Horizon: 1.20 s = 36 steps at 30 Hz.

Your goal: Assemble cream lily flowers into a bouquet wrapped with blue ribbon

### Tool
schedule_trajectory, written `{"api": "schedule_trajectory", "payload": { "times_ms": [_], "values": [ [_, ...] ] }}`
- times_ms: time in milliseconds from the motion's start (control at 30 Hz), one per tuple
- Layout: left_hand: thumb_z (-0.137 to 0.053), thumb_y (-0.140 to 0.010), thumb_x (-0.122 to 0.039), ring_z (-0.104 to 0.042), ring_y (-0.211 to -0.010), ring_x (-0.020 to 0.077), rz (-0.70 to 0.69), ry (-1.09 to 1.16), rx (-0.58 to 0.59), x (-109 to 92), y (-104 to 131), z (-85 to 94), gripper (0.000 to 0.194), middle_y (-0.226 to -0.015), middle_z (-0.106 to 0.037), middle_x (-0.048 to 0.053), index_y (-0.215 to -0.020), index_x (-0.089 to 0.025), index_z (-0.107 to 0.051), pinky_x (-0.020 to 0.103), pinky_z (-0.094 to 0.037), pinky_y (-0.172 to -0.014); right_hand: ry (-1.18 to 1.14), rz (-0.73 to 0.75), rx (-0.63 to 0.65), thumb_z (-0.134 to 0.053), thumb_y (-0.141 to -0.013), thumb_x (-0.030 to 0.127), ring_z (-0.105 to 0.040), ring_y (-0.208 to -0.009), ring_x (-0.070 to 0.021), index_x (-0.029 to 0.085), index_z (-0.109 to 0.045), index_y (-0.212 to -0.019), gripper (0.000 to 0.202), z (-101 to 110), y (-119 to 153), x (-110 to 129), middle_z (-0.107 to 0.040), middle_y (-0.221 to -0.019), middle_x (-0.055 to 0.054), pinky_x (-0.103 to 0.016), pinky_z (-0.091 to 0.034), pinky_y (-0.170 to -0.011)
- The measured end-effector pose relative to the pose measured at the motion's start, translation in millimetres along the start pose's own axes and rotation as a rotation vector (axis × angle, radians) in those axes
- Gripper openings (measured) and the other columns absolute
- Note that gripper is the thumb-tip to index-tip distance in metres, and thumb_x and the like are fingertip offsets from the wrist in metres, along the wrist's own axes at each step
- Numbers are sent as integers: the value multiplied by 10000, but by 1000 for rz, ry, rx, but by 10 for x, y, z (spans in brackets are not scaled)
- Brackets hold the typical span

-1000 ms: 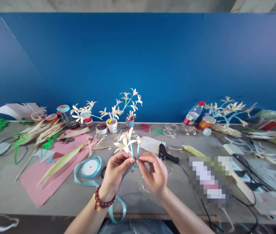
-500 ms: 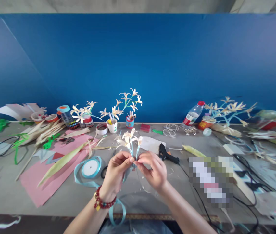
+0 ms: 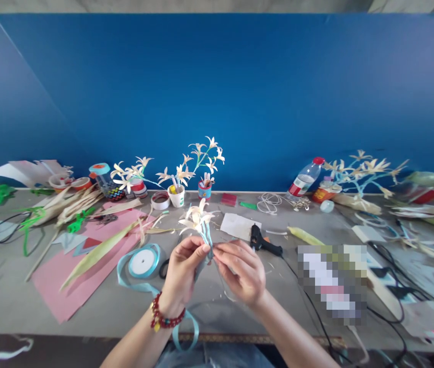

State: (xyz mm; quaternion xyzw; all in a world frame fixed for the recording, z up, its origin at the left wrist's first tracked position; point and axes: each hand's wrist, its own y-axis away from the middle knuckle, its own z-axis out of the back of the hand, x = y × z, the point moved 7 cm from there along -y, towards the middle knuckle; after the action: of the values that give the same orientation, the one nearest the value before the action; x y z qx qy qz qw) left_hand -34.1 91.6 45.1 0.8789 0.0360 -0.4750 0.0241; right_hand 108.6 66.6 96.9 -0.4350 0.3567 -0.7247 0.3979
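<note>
Above the bench point(image 3: 98, 318), left hand point(image 3: 185, 263) and right hand point(image 3: 243, 268) pinch flower stems point(image 3: 207, 235). A loosened grip could splay them.

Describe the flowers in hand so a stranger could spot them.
Find the blue wall, then the gray table, then the left hand with a red bracelet. The cream flowers rise above it on light-blue stems. Unlike the similar sprays behind, they are held.
</note>
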Motion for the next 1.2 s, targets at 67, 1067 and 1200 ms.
{"api": "schedule_trajectory", "payload": {
  "times_ms": [67,1067,1200],
  "values": [
    [-886,-667,-280,-568,-615,88,-19,12,-34,10,3,15,209,-673,-681,-7,-707,-161,-719,181,-481,-618,25,14,-1,-577,-879,42,-714,-880,-241,226,-676,-1198,381,-19,24,2,-765,-1025,-116,-405,-586,-747],
    [-873,-685,-276,-614,-675,90,-91,90,-147,56,-41,6,184,-714,-706,-23,-725,-172,-726,180,-485,-696,367,49,-84,-698,-842,98,-657,-893,-270,231,-663,-1187,371,-185,40,-25,-777,-1051,-90,-442,-538,-811],
    [-867,-698,-276,-608,-671,80,-71,103,-139,55,-18,-4,173,-717,-704,-28,-740,-177,-731,162,-480,-678,337,67,-94,-687,-841,79,-652,-892,-265,229,-659,-1228,416,-163,22,-5,-779,-1052,-94,-440,-549,-808]
  ]
}}
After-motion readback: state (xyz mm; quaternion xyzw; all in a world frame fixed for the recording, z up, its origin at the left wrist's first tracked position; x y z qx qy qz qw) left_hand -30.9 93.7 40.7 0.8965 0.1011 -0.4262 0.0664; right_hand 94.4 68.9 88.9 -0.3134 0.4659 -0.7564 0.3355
